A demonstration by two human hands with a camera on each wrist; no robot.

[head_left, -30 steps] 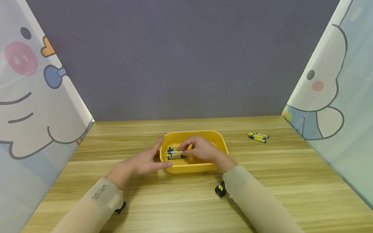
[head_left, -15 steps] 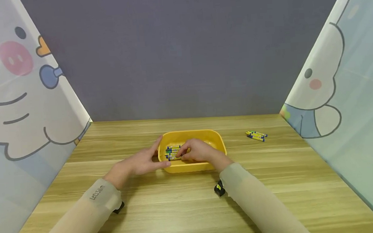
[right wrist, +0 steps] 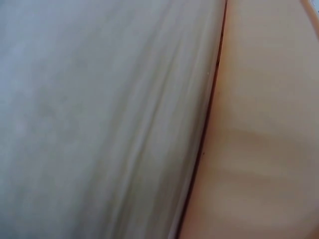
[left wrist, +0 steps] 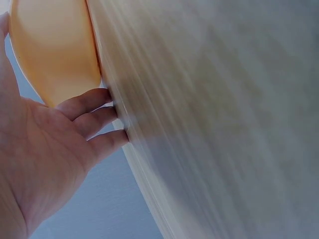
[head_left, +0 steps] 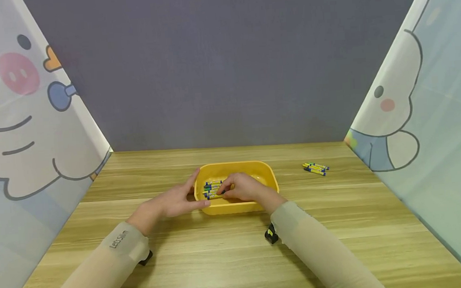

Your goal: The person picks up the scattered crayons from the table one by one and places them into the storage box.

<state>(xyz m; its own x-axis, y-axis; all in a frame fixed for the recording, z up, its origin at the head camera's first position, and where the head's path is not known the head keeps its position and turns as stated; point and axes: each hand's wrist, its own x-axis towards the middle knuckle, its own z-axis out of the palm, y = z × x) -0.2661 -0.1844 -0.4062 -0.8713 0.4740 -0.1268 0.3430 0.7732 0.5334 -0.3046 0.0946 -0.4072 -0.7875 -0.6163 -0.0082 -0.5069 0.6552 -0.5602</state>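
A yellow plastic bin (head_left: 241, 208) stands on the wooden table. Several crayons (head_left: 212, 185) in yellow wrappers lie side by side at its left end, tips pointing mixed ways. My right hand (head_left: 243, 187) reaches inside, thumb and fingertips pinching a crayon (head_left: 215, 197) at the near side of the row; its far end is partly hidden by the fingers. My left hand (head_left: 174, 201) spreads around the bin's left end, thumb along the front rim. In the left wrist view, three fingers (left wrist: 94, 119) of that hand extend down to the tabletop beside the bin wall (left wrist: 57, 50).
A small pile of crayons (head_left: 314, 168) lies on the table (head_left: 207, 266) to the bin's right. A dark panel (head_left: 217, 73) rises behind the table, and printed cartoon curtains (head_left: 50, 152) flank both sides. The right wrist view shows only tabletop and the bin's outer wall (right wrist: 264, 124).
My right fingers have shifted slightly left and down over the crayons, which now lie in a neater row. My left hand keeps its place at the bin's end.
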